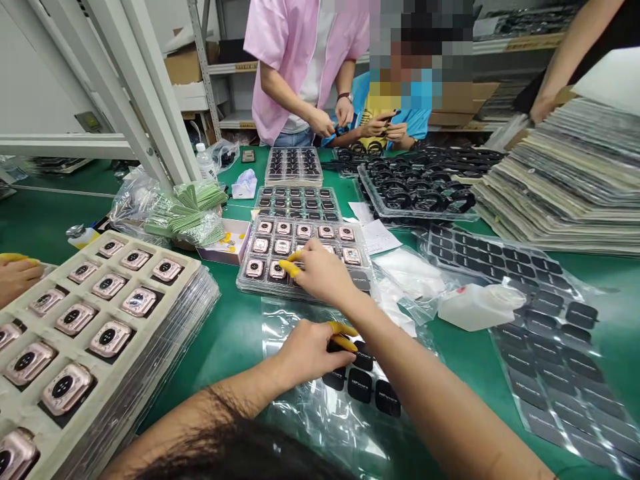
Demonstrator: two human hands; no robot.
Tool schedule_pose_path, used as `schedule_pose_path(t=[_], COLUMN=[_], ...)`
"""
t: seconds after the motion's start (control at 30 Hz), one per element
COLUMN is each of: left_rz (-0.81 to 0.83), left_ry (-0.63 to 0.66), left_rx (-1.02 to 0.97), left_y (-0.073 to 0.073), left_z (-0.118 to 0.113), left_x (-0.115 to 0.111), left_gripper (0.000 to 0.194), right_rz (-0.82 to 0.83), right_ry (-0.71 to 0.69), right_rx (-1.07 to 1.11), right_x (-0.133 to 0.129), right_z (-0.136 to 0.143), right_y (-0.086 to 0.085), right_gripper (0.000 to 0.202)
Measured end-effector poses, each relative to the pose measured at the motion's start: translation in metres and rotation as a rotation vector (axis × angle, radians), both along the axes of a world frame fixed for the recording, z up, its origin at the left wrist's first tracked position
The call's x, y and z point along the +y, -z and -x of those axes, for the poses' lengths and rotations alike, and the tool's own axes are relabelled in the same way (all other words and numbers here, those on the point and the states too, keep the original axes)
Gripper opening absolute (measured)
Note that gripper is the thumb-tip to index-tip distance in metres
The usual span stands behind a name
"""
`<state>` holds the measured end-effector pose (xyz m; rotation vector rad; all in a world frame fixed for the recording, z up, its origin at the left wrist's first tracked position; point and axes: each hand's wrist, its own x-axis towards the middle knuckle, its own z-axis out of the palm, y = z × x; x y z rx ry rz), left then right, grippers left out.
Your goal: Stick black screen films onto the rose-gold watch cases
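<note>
My right hand (325, 267), with yellow finger cots, reaches over a clear tray (367, 270) of pink smartwatch cases lying back side up. Its bent fingers pinch at the edge of a smartwatch (275, 269) in the near row; the fingertips' far side is hidden. Closer to me, my left hand (313, 350) is closed, its yellow-covered fingers around something dark that I cannot make out. Beneath that hand lies a clear plastic sheet (310, 417) bearing square black stickers (359, 385) with white lettering. My right forearm crosses over the sheet.
A tall stack of beige trays (165, 347) with smartwatches stands at left, another person's hand (17, 277) beside it. At right are a white bottle (480, 307), more sticker sheets (550, 367) and a stack of sheets (565, 180). Black straps (415, 190) and two people are across the table.
</note>
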<state>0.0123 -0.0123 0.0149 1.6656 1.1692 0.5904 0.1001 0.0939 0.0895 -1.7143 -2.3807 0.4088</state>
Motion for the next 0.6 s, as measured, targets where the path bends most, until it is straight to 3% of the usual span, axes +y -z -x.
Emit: schedule_pose_path(t=[0.17,0.3,0.43,0.53,0.6], left_rz=[-0.053,-0.023,0.007,0.054,0.103], left_ry=[-0.013,-0.009,-0.033,-0.038,-0.046], left_rx=[0.028,0.031,0.040,0.005,-0.048], left_y=[-0.004,-0.003,-0.004,-0.007,-0.009], left_z=[-0.001,0.000,0.002,0.003,0.003], left_x=[0.002,0.000,-0.001,-0.001,0.000], left_gripper=[0.013,0.009,0.016,0.028,0.038], right_rz=[0.030,0.133,0.266,0.352,0.338], right_ry=[0.084,0.172,0.166,0.136,0.176], right_rx=[-0.059,0.341,0.719,1.097,1.228], right_x=[-0.012,-0.001,-0.003,-0.025,-0.049], right_z=[0.033,0.029,0.014,-0.016,-0.048], right_y=[0.003,0.010,0.012,0.015,0.020], right_gripper=[0.021,0.019,0.028,0.046,0.056])
